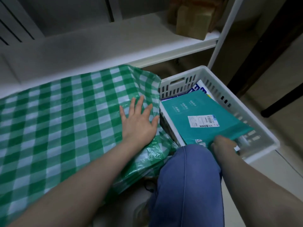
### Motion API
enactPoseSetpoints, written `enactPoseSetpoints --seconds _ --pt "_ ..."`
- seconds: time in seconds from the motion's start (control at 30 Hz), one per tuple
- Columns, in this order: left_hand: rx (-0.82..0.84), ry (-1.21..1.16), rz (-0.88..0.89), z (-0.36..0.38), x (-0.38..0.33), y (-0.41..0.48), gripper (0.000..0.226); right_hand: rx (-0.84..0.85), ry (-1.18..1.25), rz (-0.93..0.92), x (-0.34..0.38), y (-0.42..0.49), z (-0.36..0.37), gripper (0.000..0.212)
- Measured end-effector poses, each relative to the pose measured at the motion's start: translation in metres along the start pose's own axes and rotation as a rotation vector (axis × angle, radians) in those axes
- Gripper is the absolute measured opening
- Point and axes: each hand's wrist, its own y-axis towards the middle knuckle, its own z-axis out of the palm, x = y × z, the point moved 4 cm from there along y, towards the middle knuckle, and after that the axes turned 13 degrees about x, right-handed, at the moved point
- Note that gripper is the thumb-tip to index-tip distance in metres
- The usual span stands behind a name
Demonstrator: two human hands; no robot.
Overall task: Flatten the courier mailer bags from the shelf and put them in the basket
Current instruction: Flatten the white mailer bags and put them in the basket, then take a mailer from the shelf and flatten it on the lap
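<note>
A large green-and-white checked plastic bag (65, 115) lies spread over the low white shelf (98, 51). My left hand (139, 122) rests flat on its right part, fingers apart. To the right stands a white slotted basket (255, 118). A teal mailer bag (205, 115) with a white shipping label lies flat on top inside it. My right hand (224, 145) is closed on the near edge of that teal mailer, at the basket's near end. A white-and-blue mailer (199, 89) shows under it at the far end.
My knee in blue jeans (188, 177) is between the shelf and the basket. A brown cardboard box (193, 22) stands at the shelf's far right. A white shelf post (223, 35) rises behind the basket. Dark furniture legs (278, 102) stand on the floor at right.
</note>
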Motion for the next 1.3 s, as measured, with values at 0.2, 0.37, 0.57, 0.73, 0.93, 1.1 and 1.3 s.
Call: enactPoseSetpoints --seconds 0.2,0.37,0.57,0.73,0.93,1.1,1.3 --pt "0.005 0.017 -0.010 0.004 0.001 0.002 0.059 -0.097 -0.366 0.132 0.003 0.053 0.017 0.060" --pt "0.014 0.012 -0.012 0.003 0.001 0.001 0.060 0.175 -0.486 0.017 0.028 0.019 0.042 0.036" --pt "0.007 -0.185 0.040 -0.008 0.004 -0.003 0.062 0.267 -0.530 -0.336 0.079 -0.021 0.075 0.029" --pt "-0.074 -0.207 0.050 -0.027 0.039 -0.025 0.059 0.132 -0.641 -0.650 0.134 -0.092 0.122 0.019" --pt "-0.126 -0.201 -0.186 -0.062 0.167 -0.043 0.063 0.134 -0.729 -1.016 0.172 -0.192 0.241 0.028" --pt "-0.121 -0.211 -0.421 -0.077 0.286 -0.066 0.068 0.415 -0.807 -1.099 0.163 -0.258 0.372 0.022" --pt "-0.087 -0.212 -0.546 -0.074 0.381 -0.071 0.062 0.630 -1.013 -1.262 0.151 -0.319 0.513 0.033"
